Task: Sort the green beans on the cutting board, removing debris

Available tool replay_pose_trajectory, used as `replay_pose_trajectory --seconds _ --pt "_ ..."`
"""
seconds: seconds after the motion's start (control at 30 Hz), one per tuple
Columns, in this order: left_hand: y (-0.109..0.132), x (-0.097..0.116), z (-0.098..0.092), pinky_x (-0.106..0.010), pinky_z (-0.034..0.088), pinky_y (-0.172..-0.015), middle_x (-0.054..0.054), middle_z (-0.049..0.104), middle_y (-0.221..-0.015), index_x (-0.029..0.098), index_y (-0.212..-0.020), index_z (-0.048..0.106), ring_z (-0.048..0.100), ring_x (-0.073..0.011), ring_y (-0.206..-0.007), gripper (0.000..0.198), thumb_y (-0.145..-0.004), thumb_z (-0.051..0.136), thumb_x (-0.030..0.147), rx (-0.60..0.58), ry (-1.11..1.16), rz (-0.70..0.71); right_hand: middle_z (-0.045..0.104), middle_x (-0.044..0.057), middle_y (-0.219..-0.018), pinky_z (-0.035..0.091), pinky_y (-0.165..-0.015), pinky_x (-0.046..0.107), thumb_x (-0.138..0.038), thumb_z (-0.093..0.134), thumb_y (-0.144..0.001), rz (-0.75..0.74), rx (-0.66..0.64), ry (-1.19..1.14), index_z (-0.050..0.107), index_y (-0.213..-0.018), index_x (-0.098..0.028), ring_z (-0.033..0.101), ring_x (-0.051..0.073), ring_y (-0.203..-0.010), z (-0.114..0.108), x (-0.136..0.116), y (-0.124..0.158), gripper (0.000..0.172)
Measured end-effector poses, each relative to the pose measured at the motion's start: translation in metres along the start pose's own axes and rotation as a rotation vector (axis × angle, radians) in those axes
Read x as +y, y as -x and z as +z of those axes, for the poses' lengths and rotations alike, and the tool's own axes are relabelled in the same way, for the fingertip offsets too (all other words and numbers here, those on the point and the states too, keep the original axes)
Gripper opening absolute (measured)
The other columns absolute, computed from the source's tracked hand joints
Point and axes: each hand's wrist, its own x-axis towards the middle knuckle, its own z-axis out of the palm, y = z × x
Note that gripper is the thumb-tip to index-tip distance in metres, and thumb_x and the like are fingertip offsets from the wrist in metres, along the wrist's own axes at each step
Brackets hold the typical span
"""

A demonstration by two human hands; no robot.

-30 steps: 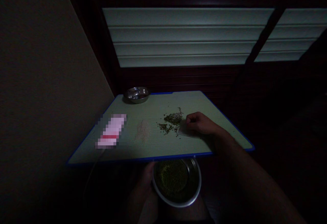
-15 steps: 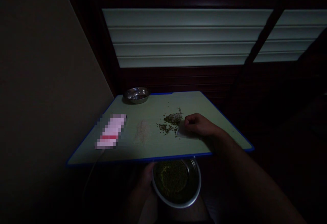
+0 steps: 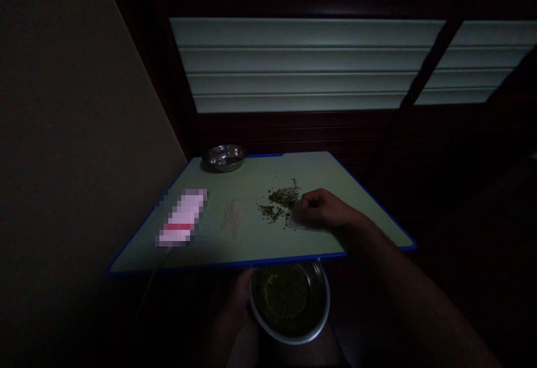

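Observation:
My right hand (image 3: 319,207) is closed at the right of a loose heap of small dark green beans (image 3: 283,197) on the board. From under it shows a thin, pale translucent flat piece (image 3: 297,218), its edge touching the board beside the beans. Below the board's near edge, my left hand (image 3: 243,287) grips the left side of a metal bowl (image 3: 308,337). Many of the same small green beans (image 3: 285,292) lie in that bowl. Most of the left fingers are hidden behind the bowl and in shadow.
A pale green board with a blue rim (image 3: 235,262) carries everything. At its far left stands a shallow metal bowl (image 3: 225,158). A blurred-out pink phone-like object (image 3: 182,217) with a cable lies left; a patch of fine pale grains (image 3: 234,220) is nearby. Slatted panels (image 3: 302,66) rise behind.
My right hand and the translucent piece have shifted very slightly left. The beans and bowls look the same; the view has tilted a little.

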Motion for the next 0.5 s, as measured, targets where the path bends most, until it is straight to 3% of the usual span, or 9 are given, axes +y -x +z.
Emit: replay_pose_trajectory --seconds 0.2,0.33,0.5 --pt "0.0023 0.0027 0.0029 -0.045 0.061 -0.104 -0.011 0.088 -0.096 0.013 -0.088 0.086 0.080 -0.0361 -0.111 0.044 -0.061 0.096 0.046 -0.042 0.000 0.003 0.051 -0.004 -0.057 0.032 -0.055 0.027 -0.033 0.066 -0.061 0.025 0.018 -0.004 0.060 -0.064 -0.020 0.040 0.010 -0.056 -0.0004 0.0016 -0.0010 0.015" --pt "0.0047 0.0036 0.0043 -0.044 0.062 -0.103 -0.010 0.088 -0.096 0.013 -0.089 0.086 0.082 -0.0352 -0.105 0.041 -0.063 0.095 0.043 -0.058 0.015 -0.018 0.049 -0.005 -0.056 0.030 -0.054 0.027 -0.032 0.066 -0.060 0.023 0.104 0.006 0.058 -0.062 -0.020 0.039 0.010 -0.054 -0.0024 0.0036 -0.0030 0.015" --pt "0.0040 0.0011 0.0013 -0.046 0.061 -0.105 -0.011 0.088 -0.093 0.012 -0.087 0.086 0.082 -0.0355 -0.103 0.037 -0.063 0.094 0.040 -0.020 0.015 -0.013 0.050 -0.005 -0.055 0.031 -0.054 0.026 -0.032 0.067 -0.061 0.018 0.132 0.000 0.058 -0.062 -0.020 0.040 0.010 -0.054 -0.0018 0.0017 -0.0021 0.015"
